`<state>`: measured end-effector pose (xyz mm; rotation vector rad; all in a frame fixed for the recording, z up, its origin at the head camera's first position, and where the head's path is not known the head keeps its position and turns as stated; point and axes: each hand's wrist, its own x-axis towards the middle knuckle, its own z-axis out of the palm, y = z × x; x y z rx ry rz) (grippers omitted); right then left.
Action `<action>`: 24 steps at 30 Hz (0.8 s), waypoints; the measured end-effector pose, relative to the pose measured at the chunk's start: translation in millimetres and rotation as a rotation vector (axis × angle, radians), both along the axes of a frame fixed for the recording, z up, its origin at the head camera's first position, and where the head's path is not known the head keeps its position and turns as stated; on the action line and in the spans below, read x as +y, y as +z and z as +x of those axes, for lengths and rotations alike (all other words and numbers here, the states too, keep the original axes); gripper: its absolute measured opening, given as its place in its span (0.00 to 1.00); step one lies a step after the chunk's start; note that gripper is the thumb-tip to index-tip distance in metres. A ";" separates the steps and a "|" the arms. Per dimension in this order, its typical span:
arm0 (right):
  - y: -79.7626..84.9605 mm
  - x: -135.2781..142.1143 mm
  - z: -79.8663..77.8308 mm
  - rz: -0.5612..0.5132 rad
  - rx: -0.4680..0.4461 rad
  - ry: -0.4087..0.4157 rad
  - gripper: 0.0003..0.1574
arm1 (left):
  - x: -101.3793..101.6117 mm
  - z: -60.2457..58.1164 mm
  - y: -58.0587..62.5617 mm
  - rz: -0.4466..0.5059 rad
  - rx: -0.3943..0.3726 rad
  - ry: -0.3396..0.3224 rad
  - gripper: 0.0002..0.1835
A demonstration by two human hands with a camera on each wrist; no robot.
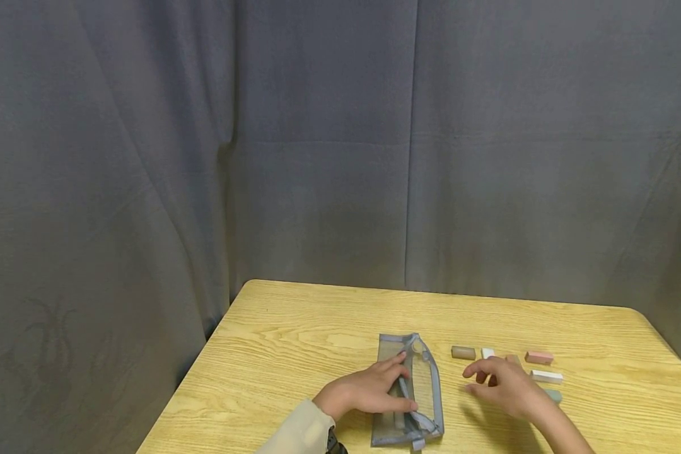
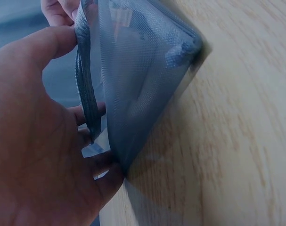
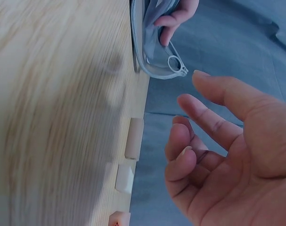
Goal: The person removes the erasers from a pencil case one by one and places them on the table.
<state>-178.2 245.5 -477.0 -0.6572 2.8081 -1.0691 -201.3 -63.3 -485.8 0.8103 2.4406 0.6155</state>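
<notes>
A grey-blue mesh zip pouch (image 1: 384,424) lies on the table, its mouth spread apart. My left hand (image 1: 369,388) grips its zipper edge (image 2: 88,80), with the thumb on one side and fingers reaching over the opening. Pale shapes show through the mesh. To the right, my right hand (image 1: 502,386) hovers with loosely bent fingers, nothing between them; in the right wrist view the pouch's ring (image 3: 174,63) is beyond the fingertips. Near this hand are small eraser-like blocks: a brown one (image 1: 463,352), a white one (image 1: 487,353) and a tan one (image 1: 513,359) partly hidden behind it.
More small blocks lie to the right: pink (image 1: 539,357), white (image 1: 547,376) and green (image 1: 553,395), the last partly covered by the right hand. The wooden table (image 1: 295,328) has rounded far corners, and a grey curtain (image 1: 329,157) hangs behind it.
</notes>
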 end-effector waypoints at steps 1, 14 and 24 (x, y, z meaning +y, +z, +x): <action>0.3 -1.5 0.1 -0.006 0.004 0.008 0.13 | 0.2 0.1 0.3 0.000 0.001 0.001 0.30; 1.2 -12.8 0.6 -0.086 -0.059 0.084 0.15 | 0.9 -1.9 0.9 -0.001 0.005 0.018 0.30; -1.9 -23.8 -1.5 -0.104 -0.170 0.151 0.15 | -0.6 -1.7 0.5 0.002 -0.001 0.018 0.30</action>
